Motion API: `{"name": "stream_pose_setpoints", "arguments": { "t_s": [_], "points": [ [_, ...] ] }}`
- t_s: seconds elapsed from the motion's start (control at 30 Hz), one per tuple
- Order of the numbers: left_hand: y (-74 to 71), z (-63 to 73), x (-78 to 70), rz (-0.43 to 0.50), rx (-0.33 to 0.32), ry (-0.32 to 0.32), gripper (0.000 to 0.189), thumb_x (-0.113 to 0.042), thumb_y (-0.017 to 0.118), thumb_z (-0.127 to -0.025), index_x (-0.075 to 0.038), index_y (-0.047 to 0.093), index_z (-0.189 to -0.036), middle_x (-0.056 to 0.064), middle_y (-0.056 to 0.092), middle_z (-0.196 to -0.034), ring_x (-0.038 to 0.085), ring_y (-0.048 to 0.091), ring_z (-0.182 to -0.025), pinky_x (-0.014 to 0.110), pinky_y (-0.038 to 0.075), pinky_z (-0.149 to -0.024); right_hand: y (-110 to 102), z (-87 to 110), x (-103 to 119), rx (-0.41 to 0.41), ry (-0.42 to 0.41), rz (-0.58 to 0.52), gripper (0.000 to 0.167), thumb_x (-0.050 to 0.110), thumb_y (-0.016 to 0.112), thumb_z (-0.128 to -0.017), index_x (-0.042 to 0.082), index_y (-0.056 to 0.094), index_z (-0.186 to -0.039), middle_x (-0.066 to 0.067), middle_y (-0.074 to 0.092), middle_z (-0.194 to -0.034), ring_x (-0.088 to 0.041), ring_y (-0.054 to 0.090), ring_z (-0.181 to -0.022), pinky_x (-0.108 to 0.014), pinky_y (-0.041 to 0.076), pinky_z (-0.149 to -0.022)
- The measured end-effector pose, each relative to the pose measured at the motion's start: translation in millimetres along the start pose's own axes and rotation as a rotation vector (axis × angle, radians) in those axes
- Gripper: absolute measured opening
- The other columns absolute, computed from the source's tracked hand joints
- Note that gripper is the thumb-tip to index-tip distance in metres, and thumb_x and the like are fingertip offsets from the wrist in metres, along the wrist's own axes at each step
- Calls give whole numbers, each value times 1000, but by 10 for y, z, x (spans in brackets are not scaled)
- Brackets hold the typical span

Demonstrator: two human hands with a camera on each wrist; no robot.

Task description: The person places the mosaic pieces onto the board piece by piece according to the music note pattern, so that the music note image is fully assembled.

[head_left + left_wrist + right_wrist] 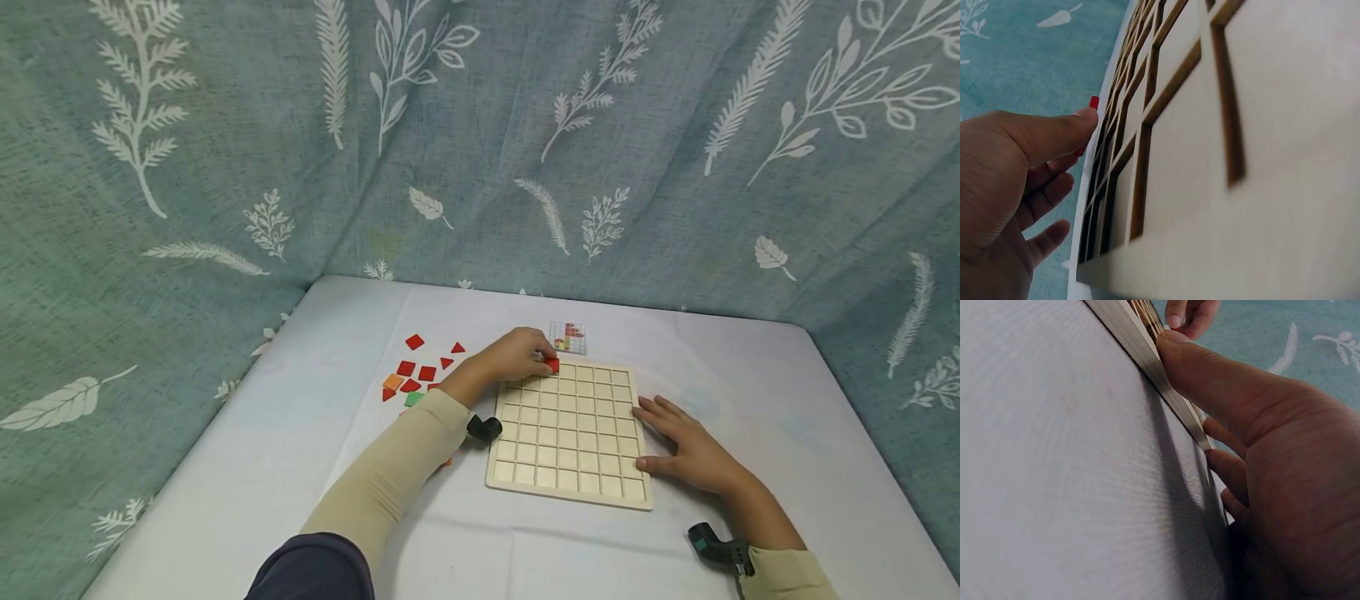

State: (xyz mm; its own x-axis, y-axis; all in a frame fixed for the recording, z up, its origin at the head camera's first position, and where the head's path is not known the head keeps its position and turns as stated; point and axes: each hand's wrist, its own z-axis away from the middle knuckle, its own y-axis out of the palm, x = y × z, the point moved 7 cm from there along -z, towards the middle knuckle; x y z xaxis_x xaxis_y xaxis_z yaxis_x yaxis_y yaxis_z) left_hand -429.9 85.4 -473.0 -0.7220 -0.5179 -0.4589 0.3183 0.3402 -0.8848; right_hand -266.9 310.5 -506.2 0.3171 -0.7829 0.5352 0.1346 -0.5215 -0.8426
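Left hand [516, 354] is pinching 1 red tile [553, 365] between thumb and fingers, holding it at the far edge of the board [567, 437] (can't tell if it's touching a cell). Right hand [692, 452] is bracing the board's right edge, thumb and fingers spread. The 2 hands are sitting apart. Card [568, 337] is lying just beyond the board, near the tile. Loose tiles [406, 368] in 3 colours (red, orange, green) are lying left of the board.

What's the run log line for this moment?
left hand: pinches red piece at far edge of grid board | right hand: touches its right edge | loose pieces: left of grid board
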Motion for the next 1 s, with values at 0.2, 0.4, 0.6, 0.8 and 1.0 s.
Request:
{"name": "stream_pose_setpoints", "arguments": {
  "t_s": [0.2, 0.4, 0.6, 0.8, 1.0],
  "points": [
    [58, -84, -112, -54, 28, 26, 27, -25, 73, -88, -10, 74, -111, -1, 66, -103, 13, 59, -99, 27, 44, -89, 0, 4, -5, -1, 4, -6, 88, 54, 76, -76, 10, 45, -146, -11, 33, -154, -39, 17, -142, -66, 17, -104],
    [108, -119, -70, -55, 36, 1, 27, -26, 73, -89, -11, 73, -111, -1, 66, -106, 14, 59, -103, 26, 43, -92, 40, -21, -2, 11, 19, -8, 89, 56, 75, -76, 11, 45, -147, -9, 32, -155, -38, 16, -143, -65, 16, -105],
    [148, -152, -79, -12, 50, 6, 27, -27, 73, -89, -12, 73, -112, -3, 65, -107, 13, 59, -103, 27, 44, -92, 32, -25, 10, 6, 31, -4, 88, 54, 77, -76, 11, 46, -146, -9, 33, -154, -37, 16, -143, -64, 16, -106],
    [170, -187, -88, 24, 70, -9, 29, -30, 74, -88, -14, 73, -112, -4, 64, -107, 10, 58, -100, 25, 46, -87, 26, -23, -12, 12, 38, -14, 91, 58, 76, -74, 11, 46, -146, -9, 32, -155, -37, 15, -144, -64, 16, -106],
    [172, -221, -100, 32, 77, 5, 30, -30, 75, -87, -13, 73, -112, -3, 64, -107, 11, 59, -99, 24, 46, -85, 20, -28, -29, 14, 26, -19, 96, 61, 76, -70, 8, 46, -145, -11, 30, -155, -38, 15, -144, -63, 17, -106]
  ]
}}
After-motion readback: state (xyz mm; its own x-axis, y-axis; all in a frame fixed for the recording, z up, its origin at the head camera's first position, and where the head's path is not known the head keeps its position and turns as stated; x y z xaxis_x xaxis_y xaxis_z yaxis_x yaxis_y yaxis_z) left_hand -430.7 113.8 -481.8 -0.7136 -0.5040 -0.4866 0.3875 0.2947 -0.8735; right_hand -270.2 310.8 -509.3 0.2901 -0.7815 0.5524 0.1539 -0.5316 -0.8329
